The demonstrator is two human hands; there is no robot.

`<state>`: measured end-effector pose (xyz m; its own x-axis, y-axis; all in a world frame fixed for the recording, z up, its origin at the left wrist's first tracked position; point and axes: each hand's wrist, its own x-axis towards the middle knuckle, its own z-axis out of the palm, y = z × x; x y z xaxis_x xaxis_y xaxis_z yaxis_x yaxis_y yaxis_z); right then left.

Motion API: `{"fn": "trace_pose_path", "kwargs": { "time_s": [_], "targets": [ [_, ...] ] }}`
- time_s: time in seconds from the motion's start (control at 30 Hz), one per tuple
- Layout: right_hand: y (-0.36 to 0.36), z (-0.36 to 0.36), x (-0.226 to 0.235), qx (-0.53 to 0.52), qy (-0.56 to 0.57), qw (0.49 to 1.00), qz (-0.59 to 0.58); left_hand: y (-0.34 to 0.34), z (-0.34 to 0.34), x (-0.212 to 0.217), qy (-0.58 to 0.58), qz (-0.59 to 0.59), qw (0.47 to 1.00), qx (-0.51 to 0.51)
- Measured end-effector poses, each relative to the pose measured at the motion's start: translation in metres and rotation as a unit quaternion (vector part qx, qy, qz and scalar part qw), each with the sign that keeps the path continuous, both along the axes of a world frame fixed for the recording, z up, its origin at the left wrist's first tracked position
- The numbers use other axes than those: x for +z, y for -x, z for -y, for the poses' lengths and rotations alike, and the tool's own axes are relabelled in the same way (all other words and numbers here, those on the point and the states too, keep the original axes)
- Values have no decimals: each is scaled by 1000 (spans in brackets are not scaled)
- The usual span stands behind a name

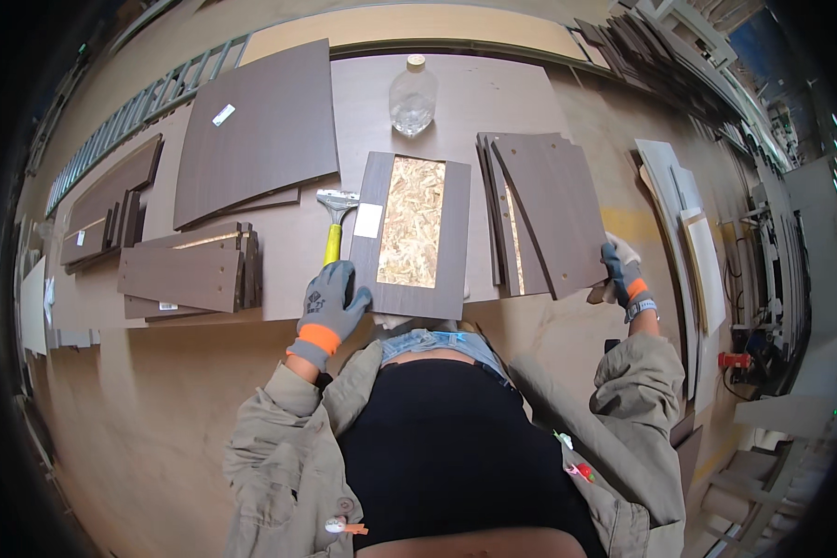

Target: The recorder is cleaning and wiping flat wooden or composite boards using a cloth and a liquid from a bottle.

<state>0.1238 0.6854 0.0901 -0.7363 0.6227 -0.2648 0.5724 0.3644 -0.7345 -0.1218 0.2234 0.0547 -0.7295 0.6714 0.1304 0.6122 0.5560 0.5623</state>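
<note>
Left hand (333, 299): gloved, spread flat on framed panel (411, 234) at its 7 o'clock corner.
Right hand (626, 275): pinching dark board (551, 209) edge, 3 o'clock.
Risk: board may slip; scraper (335, 223) close beside panel.

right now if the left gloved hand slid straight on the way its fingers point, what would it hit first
Probably the yellow-handled scraper: the left hand rests at the near corner of the dark brown panel with a chipboard centre, fingers pointing up along its left edge; depth is unclear.

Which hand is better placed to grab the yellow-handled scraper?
Left. The left hand rests on the framed panel right beside the scraper; the right hand is off at the stacked panels.
</note>
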Motion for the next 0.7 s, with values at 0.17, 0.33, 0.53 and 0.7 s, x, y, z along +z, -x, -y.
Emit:
{"fn": "trace_pose_path", "kwargs": {
  "time_s": [0.17,0.33,0.53,0.7],
  "targets": [
    [-4,25,28,-116,38,992,-32,0,4,2,-1,38,999,-1],
    [-58,-61,-24,-149,-96,975,-132,12,10,9,-15,36,999,29],
    [-49,-38,-1,-58,-117,991,11,18,1,14,-28,27,999,-7],
    [-29,35,19,-57,49,997,-22,8,-18,29,-62,37,997,-38]
  ]
}}
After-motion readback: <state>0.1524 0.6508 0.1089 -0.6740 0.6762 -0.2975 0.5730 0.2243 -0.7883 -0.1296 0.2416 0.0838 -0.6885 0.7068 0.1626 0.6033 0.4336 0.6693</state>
